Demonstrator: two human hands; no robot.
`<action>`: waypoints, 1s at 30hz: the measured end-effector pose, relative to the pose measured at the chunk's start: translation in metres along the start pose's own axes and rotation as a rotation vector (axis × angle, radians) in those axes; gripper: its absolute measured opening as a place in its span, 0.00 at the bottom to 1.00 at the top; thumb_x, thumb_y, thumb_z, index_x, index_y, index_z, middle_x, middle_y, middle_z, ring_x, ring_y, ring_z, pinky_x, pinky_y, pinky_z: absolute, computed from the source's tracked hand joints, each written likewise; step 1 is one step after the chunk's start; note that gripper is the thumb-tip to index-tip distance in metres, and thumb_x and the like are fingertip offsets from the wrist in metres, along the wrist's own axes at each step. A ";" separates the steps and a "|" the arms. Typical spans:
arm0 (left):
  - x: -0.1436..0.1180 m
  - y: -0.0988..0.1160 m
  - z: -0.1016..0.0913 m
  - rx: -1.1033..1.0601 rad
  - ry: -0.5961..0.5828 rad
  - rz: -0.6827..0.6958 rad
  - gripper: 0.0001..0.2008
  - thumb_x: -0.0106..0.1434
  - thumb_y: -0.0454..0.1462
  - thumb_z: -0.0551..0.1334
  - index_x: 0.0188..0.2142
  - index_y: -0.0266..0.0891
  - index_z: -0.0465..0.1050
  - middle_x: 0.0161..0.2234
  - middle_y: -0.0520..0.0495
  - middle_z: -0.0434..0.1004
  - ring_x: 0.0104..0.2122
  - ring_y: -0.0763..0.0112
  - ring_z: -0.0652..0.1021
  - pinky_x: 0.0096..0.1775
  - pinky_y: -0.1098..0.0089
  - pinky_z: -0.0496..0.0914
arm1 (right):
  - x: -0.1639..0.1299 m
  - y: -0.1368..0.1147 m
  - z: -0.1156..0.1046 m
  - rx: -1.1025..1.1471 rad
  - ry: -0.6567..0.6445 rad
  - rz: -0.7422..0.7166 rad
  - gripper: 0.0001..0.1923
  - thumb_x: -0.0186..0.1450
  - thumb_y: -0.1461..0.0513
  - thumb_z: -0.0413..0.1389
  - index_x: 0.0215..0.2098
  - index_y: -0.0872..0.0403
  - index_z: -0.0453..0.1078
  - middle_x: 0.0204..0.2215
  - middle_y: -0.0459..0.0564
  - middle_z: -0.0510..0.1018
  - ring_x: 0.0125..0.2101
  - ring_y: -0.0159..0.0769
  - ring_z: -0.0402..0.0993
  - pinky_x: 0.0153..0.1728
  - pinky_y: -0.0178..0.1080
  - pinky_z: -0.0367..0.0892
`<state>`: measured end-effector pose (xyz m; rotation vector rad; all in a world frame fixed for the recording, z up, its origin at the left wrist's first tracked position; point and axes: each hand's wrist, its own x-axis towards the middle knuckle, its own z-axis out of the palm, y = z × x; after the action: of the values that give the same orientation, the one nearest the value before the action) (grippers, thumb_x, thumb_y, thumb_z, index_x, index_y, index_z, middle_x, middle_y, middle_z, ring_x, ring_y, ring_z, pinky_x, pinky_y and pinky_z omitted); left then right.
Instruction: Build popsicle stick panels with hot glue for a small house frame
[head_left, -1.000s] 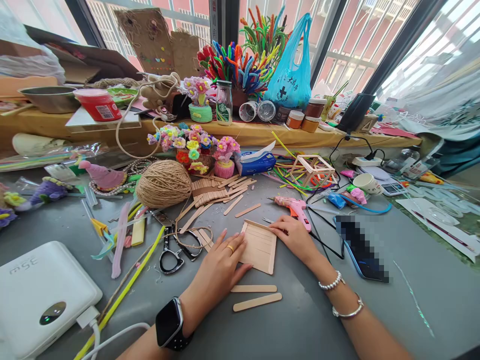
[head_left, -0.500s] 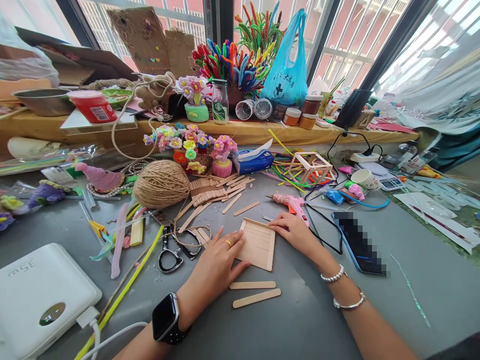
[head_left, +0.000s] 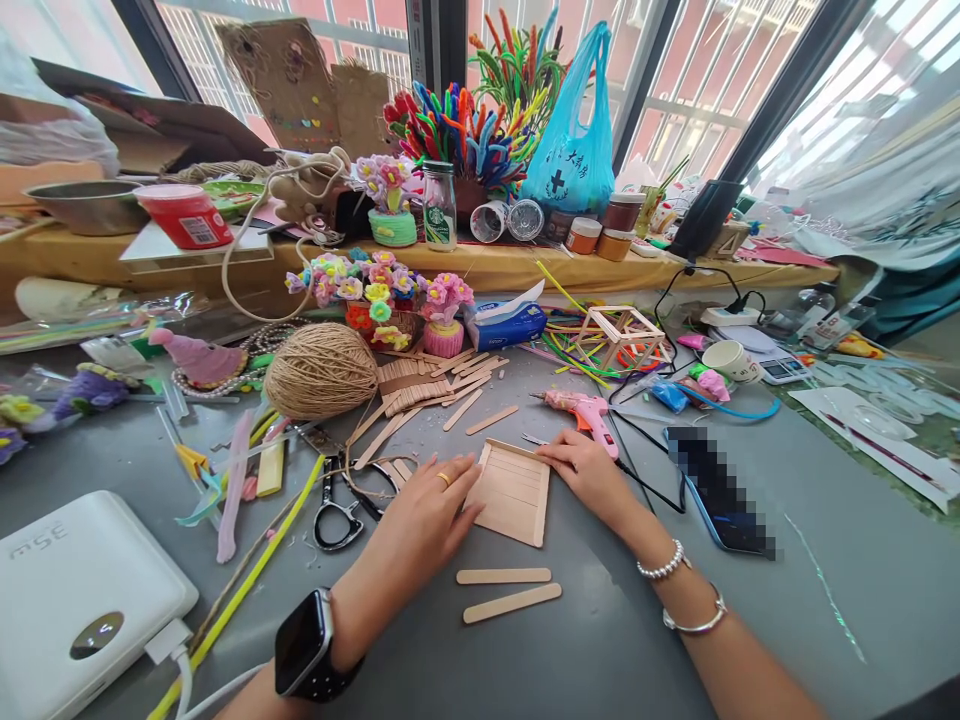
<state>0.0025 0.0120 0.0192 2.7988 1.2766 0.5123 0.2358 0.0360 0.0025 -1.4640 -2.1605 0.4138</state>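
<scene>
My left hand: flat, fingers spread, pressing the stick panel's 9 o'clock edge.
My right hand: fingers loosely extended, touching its 2 o'clock corner.
Panel: flat on table, between both hands.

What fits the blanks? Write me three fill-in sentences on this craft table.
Both hands rest on a flat panel made of wooden ____.
The left hand wears a gold ____ on one finger.
Two loose sticks lie on the table, ____ the panel and the camera.

Missing words: sticks; ring; between
</scene>
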 end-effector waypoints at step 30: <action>0.027 0.013 0.029 0.111 -0.023 -0.277 0.28 0.57 0.42 0.56 0.54 0.30 0.57 0.56 0.30 0.56 0.55 0.51 0.58 0.52 0.51 0.55 | -0.003 -0.001 0.003 -0.014 0.048 -0.038 0.10 0.60 0.69 0.50 0.35 0.55 0.73 0.28 0.50 0.72 0.31 0.35 0.69 0.35 0.37 0.65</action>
<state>0.0372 0.0270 0.0011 2.6369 1.7009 0.4051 0.2337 0.0333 -0.0003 -1.4237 -2.1534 0.3471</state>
